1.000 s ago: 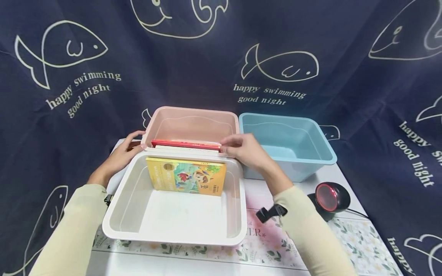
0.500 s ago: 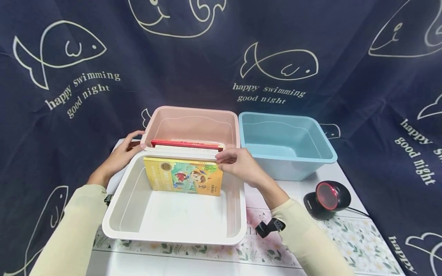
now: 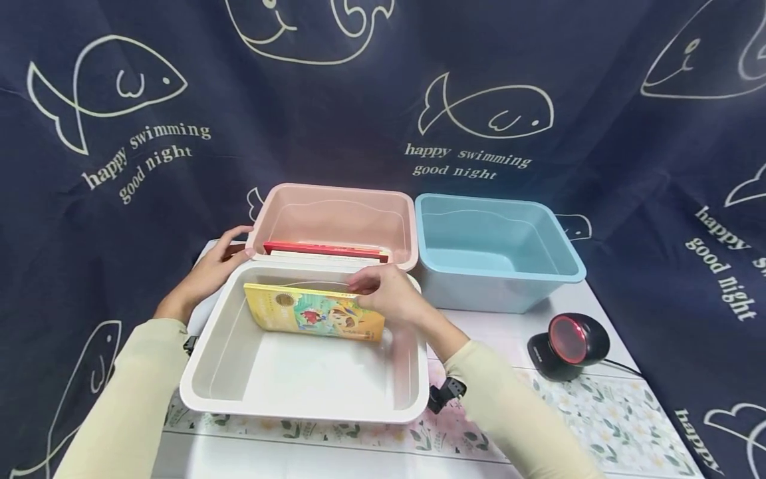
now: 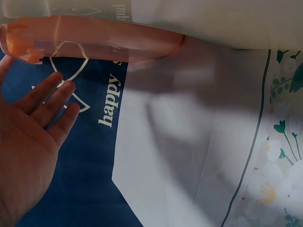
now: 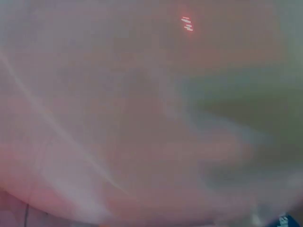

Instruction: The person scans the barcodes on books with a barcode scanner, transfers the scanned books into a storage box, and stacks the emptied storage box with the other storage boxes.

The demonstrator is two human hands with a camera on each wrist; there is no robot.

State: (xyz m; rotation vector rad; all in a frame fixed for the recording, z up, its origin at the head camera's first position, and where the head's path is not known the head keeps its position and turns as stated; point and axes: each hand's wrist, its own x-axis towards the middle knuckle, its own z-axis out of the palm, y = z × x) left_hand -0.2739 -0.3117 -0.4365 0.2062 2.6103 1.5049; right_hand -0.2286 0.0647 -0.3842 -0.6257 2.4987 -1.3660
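A yellow picture book [image 3: 311,316] stands lengthwise in the white bin [image 3: 206,392], its top edge tipped away from the back wall. My right hand [image 3: 391,293] pinches the book's top edge near its right end. The right wrist view is a blur. My left hand [image 3: 206,276] touches the left side of the pink bin [image 3: 350,196] with its fingertips. In the left wrist view, several fingers of the left hand [image 4: 35,123] extend loosely below the pink bin [image 4: 104,40]. A red book [image 3: 323,250] and white-edged books [image 3: 323,258] stand along the pink bin's near wall.
A blue bin [image 3: 499,276] stands to the right of the pink one. On the table's right side sits a black round device [image 3: 568,342] with a red-lit face and a cable. A dark fish-print curtain [image 3: 335,120] hangs behind and around the table.
My right hand has moved from the pink bin's near right corner down to the yellow book's top edge. The book's top has tipped toward me. My left hand stays in place.
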